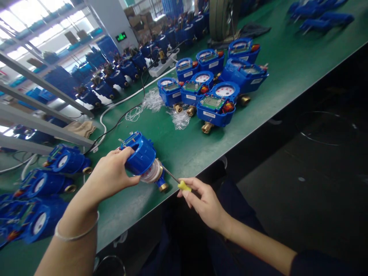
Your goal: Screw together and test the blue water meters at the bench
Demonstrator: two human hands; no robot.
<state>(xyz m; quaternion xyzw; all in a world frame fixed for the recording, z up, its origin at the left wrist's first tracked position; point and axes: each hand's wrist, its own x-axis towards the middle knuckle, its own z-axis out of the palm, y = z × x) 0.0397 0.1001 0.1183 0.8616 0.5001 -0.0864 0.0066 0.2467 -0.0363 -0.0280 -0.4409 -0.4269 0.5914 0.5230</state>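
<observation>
My left hand [115, 172] grips a blue meter housing [140, 155], thumb and fingers on its near side. Beneath the tilted housing shows a round, clear-covered meter body [152, 172] with a brass threaded end [163, 187] near the table's front edge. My right hand [202, 201] is closed on the yellow handle of a screwdriver [184, 186]. Its metal shaft points up and left to the side of the meter body; whether the tip touches is too small to tell.
Several blue meters [211, 109] with brass fittings stand at the back centre, beside crumpled clear plastic [153, 100]. More meters [43, 184] lie at the left. A white cable [103, 117] crosses the green table [253, 119]. Metal shelf bars [37, 122] rise at the left.
</observation>
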